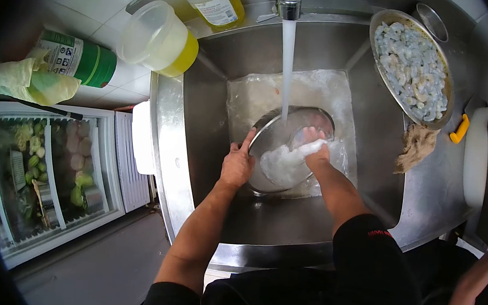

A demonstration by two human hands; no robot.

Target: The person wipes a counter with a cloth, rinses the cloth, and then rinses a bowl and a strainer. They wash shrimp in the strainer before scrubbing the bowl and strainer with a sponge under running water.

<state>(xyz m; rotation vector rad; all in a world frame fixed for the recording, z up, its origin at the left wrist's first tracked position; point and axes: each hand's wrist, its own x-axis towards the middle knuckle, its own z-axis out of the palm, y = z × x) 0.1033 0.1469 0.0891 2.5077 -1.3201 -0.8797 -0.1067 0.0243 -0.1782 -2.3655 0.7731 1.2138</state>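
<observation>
A round metal bowl (pixel 265 119) sits tilted in the steel sink, under the running tap. My left hand (pixel 238 165) grips its left rim, with the index finger stretched up along the edge. Inside the bowl, my right hand (pixel 317 151) reaches down to the inner surface beside white suds (pixel 282 163). The suds and the bowl's shine partly hide its fingers, so I cannot make out whether it holds anything. Water (pixel 286 69) falls from the faucet (pixel 286 2) into the far side of the bowl.
A pan of peeled shrimp (pixel 413 74), a brown cloth (pixel 417 147) and a yellow handle (pixel 459 129) lie on the right ledge. At the upper left stand a plastic tub (pixel 155 40) and a soap bottle (pixel 216 2). A glass-topped case (pixel 45 170) holds vegetables. Another person's arm (pixel 473 283) shows lower right.
</observation>
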